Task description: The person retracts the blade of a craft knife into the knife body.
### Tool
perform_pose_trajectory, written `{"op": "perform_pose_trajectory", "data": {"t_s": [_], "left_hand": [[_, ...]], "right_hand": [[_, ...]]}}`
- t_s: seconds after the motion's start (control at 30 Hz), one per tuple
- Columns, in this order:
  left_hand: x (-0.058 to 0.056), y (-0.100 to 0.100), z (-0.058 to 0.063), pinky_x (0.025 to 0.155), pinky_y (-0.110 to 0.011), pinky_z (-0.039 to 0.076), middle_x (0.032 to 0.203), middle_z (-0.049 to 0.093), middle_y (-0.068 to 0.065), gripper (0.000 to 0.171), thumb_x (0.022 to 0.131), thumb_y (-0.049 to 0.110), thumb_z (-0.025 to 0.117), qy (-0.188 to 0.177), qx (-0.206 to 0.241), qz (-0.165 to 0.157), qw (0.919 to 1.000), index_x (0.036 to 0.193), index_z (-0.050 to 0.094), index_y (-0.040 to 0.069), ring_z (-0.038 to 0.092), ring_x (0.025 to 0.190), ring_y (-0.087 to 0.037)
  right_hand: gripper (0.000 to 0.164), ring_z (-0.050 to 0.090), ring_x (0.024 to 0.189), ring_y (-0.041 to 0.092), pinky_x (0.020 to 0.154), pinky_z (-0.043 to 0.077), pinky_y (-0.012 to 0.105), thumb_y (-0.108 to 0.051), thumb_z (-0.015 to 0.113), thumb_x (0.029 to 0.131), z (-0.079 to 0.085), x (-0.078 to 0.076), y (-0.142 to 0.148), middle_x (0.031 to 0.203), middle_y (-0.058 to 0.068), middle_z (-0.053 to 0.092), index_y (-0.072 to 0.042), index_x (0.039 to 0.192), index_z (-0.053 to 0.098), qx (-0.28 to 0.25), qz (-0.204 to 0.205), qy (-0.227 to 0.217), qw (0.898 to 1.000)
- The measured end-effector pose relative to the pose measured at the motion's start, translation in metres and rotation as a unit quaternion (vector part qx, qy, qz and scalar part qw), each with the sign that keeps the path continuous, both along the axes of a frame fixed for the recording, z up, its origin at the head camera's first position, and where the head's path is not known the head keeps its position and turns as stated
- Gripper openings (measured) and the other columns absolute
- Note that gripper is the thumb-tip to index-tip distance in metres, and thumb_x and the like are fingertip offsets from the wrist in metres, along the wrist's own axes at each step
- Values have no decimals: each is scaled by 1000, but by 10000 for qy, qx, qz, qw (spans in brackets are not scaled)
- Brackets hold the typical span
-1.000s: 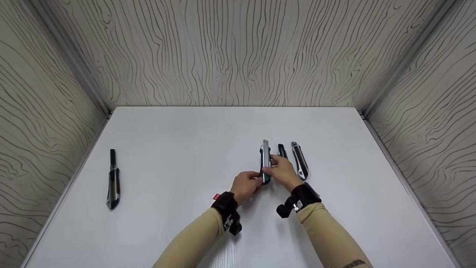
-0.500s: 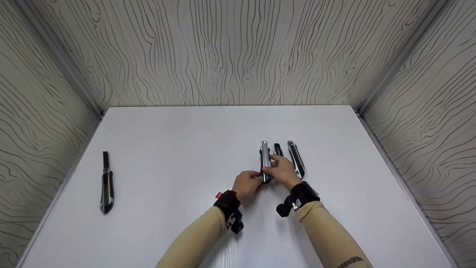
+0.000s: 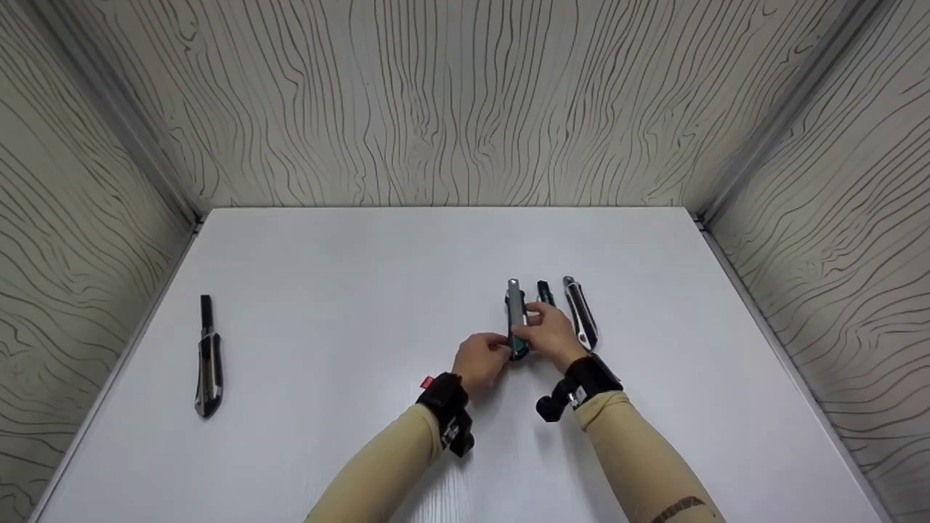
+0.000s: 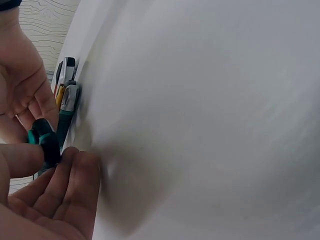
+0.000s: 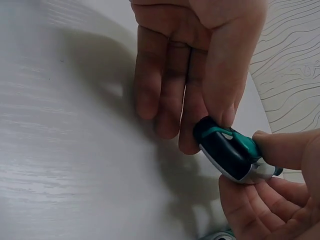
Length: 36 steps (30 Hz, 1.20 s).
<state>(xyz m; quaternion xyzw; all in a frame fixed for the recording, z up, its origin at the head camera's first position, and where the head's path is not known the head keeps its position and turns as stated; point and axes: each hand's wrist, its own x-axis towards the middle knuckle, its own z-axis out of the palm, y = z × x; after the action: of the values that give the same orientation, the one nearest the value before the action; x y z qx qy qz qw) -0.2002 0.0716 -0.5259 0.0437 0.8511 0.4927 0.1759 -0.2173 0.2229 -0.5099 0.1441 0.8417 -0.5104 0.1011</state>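
A utility knife (image 3: 516, 314) with a silver channel and dark green grip is held between both hands, silver end away from me. My left hand (image 3: 480, 360) pinches its near end between thumb and fingers, as the left wrist view shows at the knife's dark butt (image 4: 48, 147). Further along the grip, my right hand (image 3: 554, 338) pinches its side; in the right wrist view the thumb (image 5: 282, 149) lies on the green part. Just right of it lies a second knife with a black tip (image 3: 545, 292), partly hidden by the right hand. A third knife (image 3: 581, 311) lies beside that.
Far left on the white table (image 3: 349, 290), another dark utility knife (image 3: 209, 374) lies with a black front end pointing away. Wood-grain panels (image 3: 450, 109) stand behind the table and on both sides.
The held knife's far end has dipped slightly toward me and to the left. Both hands keep their grip with barely any shift. The head view has turned a little.
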Motion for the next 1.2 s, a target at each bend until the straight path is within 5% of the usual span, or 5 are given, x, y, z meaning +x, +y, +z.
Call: {"op": "perform_pose_trajectory", "data": {"t_s": [0.27, 0.63, 0.8, 1.0, 1.2], "left_hand": [[-1, -6, 0, 90, -33, 49, 101, 70, -3, 30, 87, 12, 59, 95, -72, 9, 9999, 115, 71, 9, 60, 94, -15], [3, -15, 1, 85, -29, 49, 99, 71, -3, 24, 89, 14, 61, 154, 134, -1, 9998, 109, 72, 7, 60, 92, -13], [2, -20, 1, 77, -25, 48, 97, 71, -2, 24, 90, 15, 62, 35, 284, 45, 9996, 110, 72, 8, 59, 87, -12], [3, -25, 5, 63, -20, 46, 93, 70, -4, 23, 90, 14, 62, -59, 614, 120, 9980, 110, 71, 6, 59, 75, -10], [3, -30, 5, 62, -21, 48, 95, 72, -7, 24, 90, 11, 62, -128, 912, 102, 9957, 111, 70, 1, 66, 79, -19]], "right_hand": [[52, 65, 84, 19, 66, 53, 26, -9, 69, 87, -3, -1, -7, 114, 21, 65, 1, 135, 51, 303, -30, 142, 9994], [47, 67, 96, 30, 81, 54, 39, -14, 70, 85, -8, 1, -10, 109, 20, 70, 3, 126, 56, 1513, 149, 597, 9866], [38, 66, 87, 28, 78, 52, 41, -18, 71, 83, -8, 1, -13, 98, 15, 72, 1, 115, 64, 2190, 293, 952, 9706], [16, 59, 67, 23, 58, 43, 33, -20, 71, 82, -6, 0, -15, 77, 8, 67, -5, 82, 65, 2882, 454, 1059, 9506], [14, 62, 66, 26, 57, 47, 38, -19, 70, 82, -3, 2, -17, 75, 10, 68, -7, 76, 66, 3354, 447, 942, 9363]]}}
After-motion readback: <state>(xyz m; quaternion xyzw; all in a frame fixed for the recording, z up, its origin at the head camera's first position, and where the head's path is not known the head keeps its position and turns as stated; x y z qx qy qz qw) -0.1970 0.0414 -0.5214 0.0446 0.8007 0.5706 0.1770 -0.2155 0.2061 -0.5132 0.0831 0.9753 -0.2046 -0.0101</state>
